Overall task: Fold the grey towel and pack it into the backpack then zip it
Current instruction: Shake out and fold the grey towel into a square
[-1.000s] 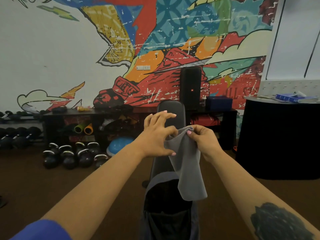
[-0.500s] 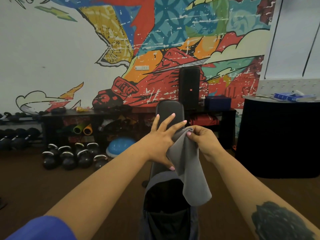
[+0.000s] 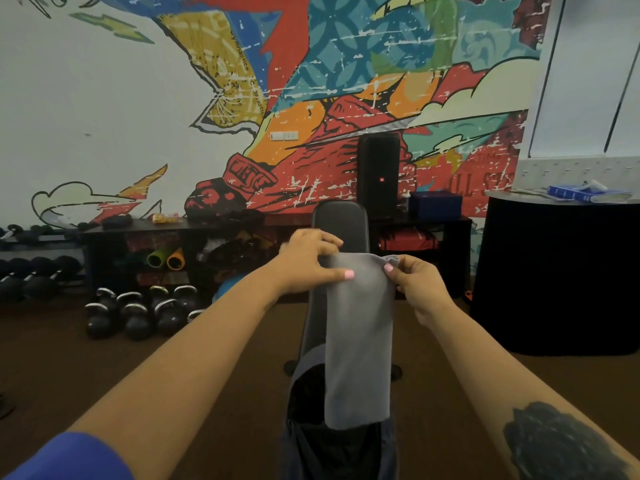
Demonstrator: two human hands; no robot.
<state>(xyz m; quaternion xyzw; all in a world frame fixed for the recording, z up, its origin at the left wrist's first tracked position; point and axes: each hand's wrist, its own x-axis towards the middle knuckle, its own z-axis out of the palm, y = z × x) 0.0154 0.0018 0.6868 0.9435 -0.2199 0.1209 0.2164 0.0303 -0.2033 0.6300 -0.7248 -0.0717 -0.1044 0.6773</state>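
Both hands (image 3: 363, 271) pinch the hanging grey towel (image 3: 358, 341) above the backpack (image 3: 304, 445).

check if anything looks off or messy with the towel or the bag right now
Nothing stands out. The towel hangs flat and straight between the left hand and right hand, over the open backpack on the bench.

I see a dim, evenly lit room with no hard shadows or glare. The mural wall (image 3: 242, 81) in the upper frame is the brightest area, and the white panel (image 3: 588, 81) at upper right reads washed out. The brown floor (image 3: 214, 368) and the black counter (image 3: 554, 278) at right sink into murk, losing detail. Wide-angle distortion bows lines near the edges. The whole frame looks slightly soft.
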